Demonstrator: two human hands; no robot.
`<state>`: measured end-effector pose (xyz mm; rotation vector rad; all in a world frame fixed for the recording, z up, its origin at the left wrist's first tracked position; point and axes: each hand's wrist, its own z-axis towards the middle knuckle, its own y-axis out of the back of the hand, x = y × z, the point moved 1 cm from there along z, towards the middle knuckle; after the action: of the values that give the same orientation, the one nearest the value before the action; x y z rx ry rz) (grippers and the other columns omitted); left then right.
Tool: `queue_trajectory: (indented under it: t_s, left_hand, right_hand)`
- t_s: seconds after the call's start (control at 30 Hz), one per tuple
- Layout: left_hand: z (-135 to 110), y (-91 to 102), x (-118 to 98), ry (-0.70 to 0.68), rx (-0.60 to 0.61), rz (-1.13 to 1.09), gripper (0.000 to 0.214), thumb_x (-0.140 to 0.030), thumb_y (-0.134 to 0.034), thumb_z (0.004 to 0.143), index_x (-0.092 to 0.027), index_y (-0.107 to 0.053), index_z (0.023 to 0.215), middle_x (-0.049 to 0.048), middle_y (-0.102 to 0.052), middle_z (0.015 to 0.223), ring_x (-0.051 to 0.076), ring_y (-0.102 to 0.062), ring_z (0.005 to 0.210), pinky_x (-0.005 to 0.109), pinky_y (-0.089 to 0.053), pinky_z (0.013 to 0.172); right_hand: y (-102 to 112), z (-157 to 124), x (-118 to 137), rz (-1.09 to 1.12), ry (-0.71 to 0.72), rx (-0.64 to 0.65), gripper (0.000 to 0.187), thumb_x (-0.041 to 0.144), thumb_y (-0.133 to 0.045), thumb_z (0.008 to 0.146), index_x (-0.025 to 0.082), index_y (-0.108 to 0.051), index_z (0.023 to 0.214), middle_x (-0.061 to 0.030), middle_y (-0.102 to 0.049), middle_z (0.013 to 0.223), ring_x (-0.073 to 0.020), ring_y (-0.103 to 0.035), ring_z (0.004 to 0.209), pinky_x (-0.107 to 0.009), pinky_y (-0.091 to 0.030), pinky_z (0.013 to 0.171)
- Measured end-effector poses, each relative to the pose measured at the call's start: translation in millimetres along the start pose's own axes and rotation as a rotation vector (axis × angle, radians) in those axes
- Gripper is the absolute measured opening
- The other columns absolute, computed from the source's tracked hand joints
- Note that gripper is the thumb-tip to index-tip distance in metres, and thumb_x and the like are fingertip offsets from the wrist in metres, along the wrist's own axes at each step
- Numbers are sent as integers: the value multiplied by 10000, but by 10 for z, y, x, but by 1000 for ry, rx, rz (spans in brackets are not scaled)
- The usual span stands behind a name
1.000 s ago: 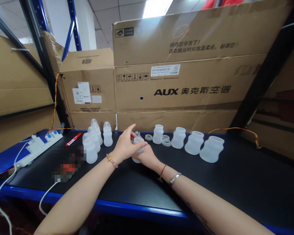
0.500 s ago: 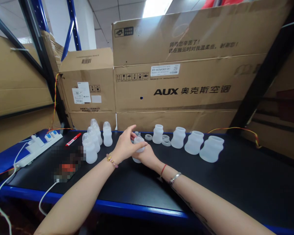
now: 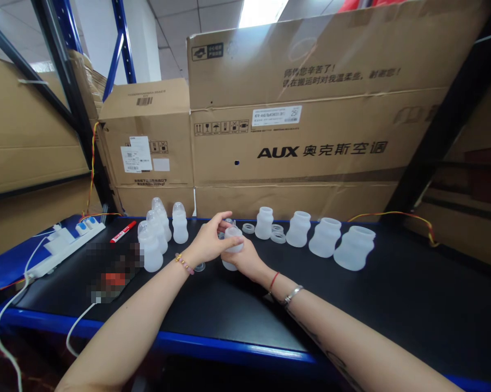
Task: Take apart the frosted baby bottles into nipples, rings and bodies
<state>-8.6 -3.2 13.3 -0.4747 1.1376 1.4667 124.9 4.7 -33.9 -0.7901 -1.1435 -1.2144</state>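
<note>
A translucent white bottle (image 3: pixel 231 239) stands at the middle of the black table top (image 3: pixel 237 305). My right hand (image 3: pixel 245 258) wraps round its body from the right. My left hand (image 3: pixel 210 238) pinches the bottle's top with thumb and fingers. Left of my hands stand several capped bottles (image 3: pixel 157 231). To the right runs a row of open bottles without tops (image 3: pixel 325 237), and a few loose rings (image 3: pixel 277 234) lie among them. A small clear piece (image 3: pixel 199 266) lies on the table under my left wrist.
Large cardboard boxes (image 3: pixel 294 109) wall off the back of the shelf. At the left lie a white power strip (image 3: pixel 63 244), a red marker (image 3: pixel 122 232), a blurred item with a white cable (image 3: pixel 76 329), and blue rack posts (image 3: pixel 67 32).
My hands have shifted slightly back and up with the bottle. The small clear piece under my left wrist has come into view.
</note>
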Motion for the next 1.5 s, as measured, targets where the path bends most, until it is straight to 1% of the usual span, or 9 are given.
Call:
queue_trajectory:
  t_s: [0.17, 0.27, 0.4, 0.67, 0.9, 1.1, 1.27, 1.4, 1.5]
  left_hand:
    - [73, 26, 80, 4, 69, -172, 699, -275, -746, 767, -157, -453, 1390, 116, -658, 1125, 199, -640, 1012, 399, -497, 959]
    - [147, 112, 180, 67, -111, -153, 484, -263, -622, 859, -160, -527, 1322, 129, -638, 1191, 212, -626, 1084, 402, -499, 974]
    - [186, 224, 337, 32, -364, 277, 409, -88, -495, 834, -162, -624, 1215, 125, -606, 1226, 225, -580, 1179, 422, -415, 1098]
    - [174, 230, 562, 131, -114, 630, 456, -6, -561, 739, -130, -640, 1171, 160, -598, 1240, 259, -560, 1201, 405, -367, 1116]
    - [144, 229, 607, 214, -97, 666, 400, -43, -623, 741, -109, -660, 1134, 168, -552, 1194, 248, -600, 1103, 348, -414, 1039]
    - [140, 249, 405, 221, -138, 692, 362, -77, -619, 779, -94, -644, 1139, 171, -583, 1148, 246, -606, 1064, 366, -437, 1005]
    - [120, 290, -64, -87, -458, 421, 351, -292, -622, 872, -150, -609, 1193, 120, -659, 1096, 227, -632, 989, 386, -504, 916]
    - [41, 180, -326, -303, -381, 324, 369, -349, -613, 893, -197, -612, 1229, 76, -684, 1113, 180, -646, 965, 325, -527, 873]
    - [-2, 68, -344, -330, -252, 422, 349, -328, -629, 887, -199, -632, 1211, 70, -691, 1108, 194, -644, 1006, 346, -518, 917]
  right_hand:
    - [10, 8, -24, -29, -13, -63, 418, 182, -637, 512, 177, -589, 927, 25, -611, 737, -127, -509, 614, -255, -405, 562]
    - [29, 23, -51, -84, -14, -102, 318, 191, -667, 501, 180, -553, 798, 47, -565, 674, -112, -470, 597, -258, -397, 569]
    - [39, 29, -65, -108, -4, -111, 289, 210, -665, 496, 191, -513, 741, 49, -552, 673, -112, -459, 609, -263, -399, 584]
    - [39, 18, -60, -105, -27, -87, 249, 209, -645, 507, 187, -527, 725, 50, -542, 658, -110, -445, 597, -270, -408, 588]
    - [28, 18, -71, -98, -16, -89, 250, 208, -646, 506, 185, -523, 722, 52, -534, 659, -107, -437, 605, -258, -383, 572]
    - [29, 19, -92, -101, -29, -91, 254, 202, -654, 510, 182, -519, 724, 46, -549, 679, -111, -456, 623, -261, -390, 583]
    - [26, 33, -102, -101, -35, -86, 259, 203, -663, 508, 180, -516, 721, 54, -534, 657, -106, -447, 606, -263, -393, 583]
    - [25, 40, -108, -104, -34, -92, 279, 200, -666, 503, 182, -522, 741, 45, -553, 672, -110, -453, 603, -260, -379, 566]
    - [23, 37, -114, -81, -50, -74, 272, 200, -655, 508, 185, -525, 747, 39, -562, 666, -111, -452, 587, -261, -366, 546]
